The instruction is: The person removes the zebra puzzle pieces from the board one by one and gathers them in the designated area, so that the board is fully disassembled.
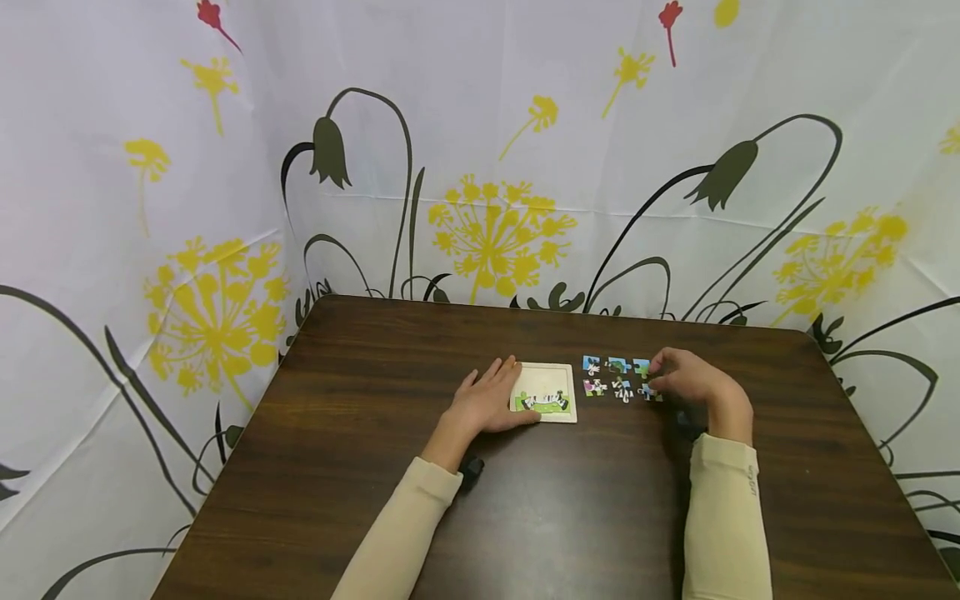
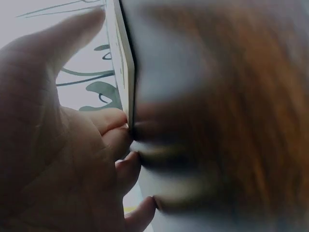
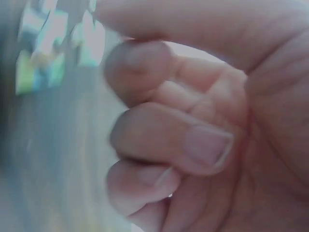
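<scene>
My left hand (image 1: 486,402) lies along the left side of a square puzzle tray (image 1: 547,375), its fingers extended and spread. The thumb reaches the tray's lower edge, and fingertips meet the pale tray edge (image 2: 126,72) in the left wrist view. Along the tray's bottom lies a zebra-and-grass picture strip (image 1: 546,402). My right hand (image 1: 693,385) has its fingertips right at the two rightmost jigsaw pieces (image 1: 650,392) with its fingers curled. Blurred jigsaw pieces (image 3: 41,72) show beside these fingers in the right wrist view; I cannot tell whether one is pinched.
Other jigsaw pieces (image 1: 618,365) lie in two short rows just right of the tray. Everything rests on a dark brown wooden table (image 1: 360,375). A white curtain (image 1: 480,125) with printed flowers hangs behind and beside the table.
</scene>
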Demonstrator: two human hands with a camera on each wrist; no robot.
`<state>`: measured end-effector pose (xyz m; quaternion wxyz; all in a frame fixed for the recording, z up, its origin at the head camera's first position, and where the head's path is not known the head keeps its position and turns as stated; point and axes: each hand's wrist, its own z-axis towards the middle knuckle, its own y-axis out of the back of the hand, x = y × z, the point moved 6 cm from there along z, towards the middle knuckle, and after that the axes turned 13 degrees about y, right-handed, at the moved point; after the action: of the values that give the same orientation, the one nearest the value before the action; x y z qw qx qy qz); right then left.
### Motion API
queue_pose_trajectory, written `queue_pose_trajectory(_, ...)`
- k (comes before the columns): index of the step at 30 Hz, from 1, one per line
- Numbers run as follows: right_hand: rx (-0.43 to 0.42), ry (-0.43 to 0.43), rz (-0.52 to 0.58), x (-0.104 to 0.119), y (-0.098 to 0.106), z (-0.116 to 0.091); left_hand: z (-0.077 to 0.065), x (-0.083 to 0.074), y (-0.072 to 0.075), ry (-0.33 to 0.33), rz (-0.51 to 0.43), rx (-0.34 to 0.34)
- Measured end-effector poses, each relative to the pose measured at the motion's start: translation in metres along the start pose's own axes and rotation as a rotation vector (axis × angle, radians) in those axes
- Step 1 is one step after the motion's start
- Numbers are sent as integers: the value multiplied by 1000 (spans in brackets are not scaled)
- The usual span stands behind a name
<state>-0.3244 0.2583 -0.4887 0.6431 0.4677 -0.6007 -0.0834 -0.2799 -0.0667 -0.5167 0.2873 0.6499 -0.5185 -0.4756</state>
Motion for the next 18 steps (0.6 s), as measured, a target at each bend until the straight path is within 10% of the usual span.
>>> queue_pose_trajectory(5, -22, 121, -5, 41, -15, 28, 0, 0, 1, -19, -5, 15)
queue_pose_trajectory(12, 159, 233, -79, 105, -79, 72, 2, 0, 0, -19, -9, 24)
queue_pose_trajectory(18, 218, 236, -99, 118, -113, 86, 2, 1, -2, -11, 10, 35)
